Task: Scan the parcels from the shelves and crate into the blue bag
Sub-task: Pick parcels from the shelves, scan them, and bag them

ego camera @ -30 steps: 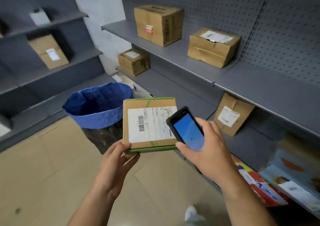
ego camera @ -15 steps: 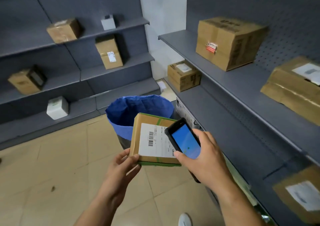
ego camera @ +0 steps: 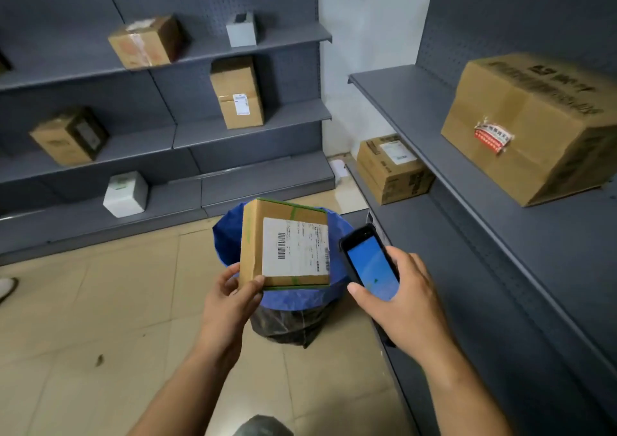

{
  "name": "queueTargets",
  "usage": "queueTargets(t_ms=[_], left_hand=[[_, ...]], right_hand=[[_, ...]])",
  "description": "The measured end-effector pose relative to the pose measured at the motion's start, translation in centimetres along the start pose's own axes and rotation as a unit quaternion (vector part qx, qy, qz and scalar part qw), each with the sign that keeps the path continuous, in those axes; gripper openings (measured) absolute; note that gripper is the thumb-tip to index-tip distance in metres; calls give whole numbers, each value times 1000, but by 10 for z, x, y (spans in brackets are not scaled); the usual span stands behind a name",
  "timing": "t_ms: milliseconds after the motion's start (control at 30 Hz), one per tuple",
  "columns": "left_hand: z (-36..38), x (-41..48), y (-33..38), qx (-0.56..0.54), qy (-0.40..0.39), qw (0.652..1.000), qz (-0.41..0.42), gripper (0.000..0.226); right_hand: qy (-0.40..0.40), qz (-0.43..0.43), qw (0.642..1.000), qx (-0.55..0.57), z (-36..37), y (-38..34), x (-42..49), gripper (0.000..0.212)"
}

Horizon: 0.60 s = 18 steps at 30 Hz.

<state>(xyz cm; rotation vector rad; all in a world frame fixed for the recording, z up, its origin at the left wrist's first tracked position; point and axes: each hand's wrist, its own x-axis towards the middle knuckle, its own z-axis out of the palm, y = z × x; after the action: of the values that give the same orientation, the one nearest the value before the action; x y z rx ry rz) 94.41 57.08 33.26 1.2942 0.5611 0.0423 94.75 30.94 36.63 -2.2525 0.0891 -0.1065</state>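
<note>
Left hand (ego camera: pixel 230 302) pinches the taped parcel (ego camera: pixel 283 245) at its near-left corner, thumb on the label side, fingers curled behind, barcode facing up. It's held over the mouth of the blue bag (ego camera: pixel 224 242), not inside yet. Right hand (ego camera: pixel 404 295) is wrapped round the handheld scanner (ego camera: pixel 369 262), blue screen lit, just beside the parcel's right edge. Looks like the drop comes next, though I can't tell from that screen whether the scan has registered.

Plenty left by my count. The left shelves (ego camera: pixel 253 118) carry 3 brown boxes (ego camera: pixel 237 93) and 2 white boxes (ego camera: pixel 125 193). The right shelves (ego camera: pixel 417 108) have 2 more: a big brown box (ego camera: pixel 531 125) up top, a smaller box (ego camera: pixel 394 168) below. The crate isn't in view, and the parcel hides the bag's contents.
</note>
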Motion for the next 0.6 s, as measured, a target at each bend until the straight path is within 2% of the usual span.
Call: queueTargets(t_ms=[167,333,467,600], left_hand=[[-20,94,-3,-13,25,1000,-10,36],[-36,176,2,1,-16,1000,-22,13],[-56,227,2,17,-19,999,-34,14],[-71,272,-13,32,6,993,-110,21]], right_hand=[[13,34,999,-26,47,-8,56,76],[6,109,991,-72,105,-15,110,78],[-26,138,984,-106,150,-23,147,70],[-44,176,975,-127,186,-35,167,67]])
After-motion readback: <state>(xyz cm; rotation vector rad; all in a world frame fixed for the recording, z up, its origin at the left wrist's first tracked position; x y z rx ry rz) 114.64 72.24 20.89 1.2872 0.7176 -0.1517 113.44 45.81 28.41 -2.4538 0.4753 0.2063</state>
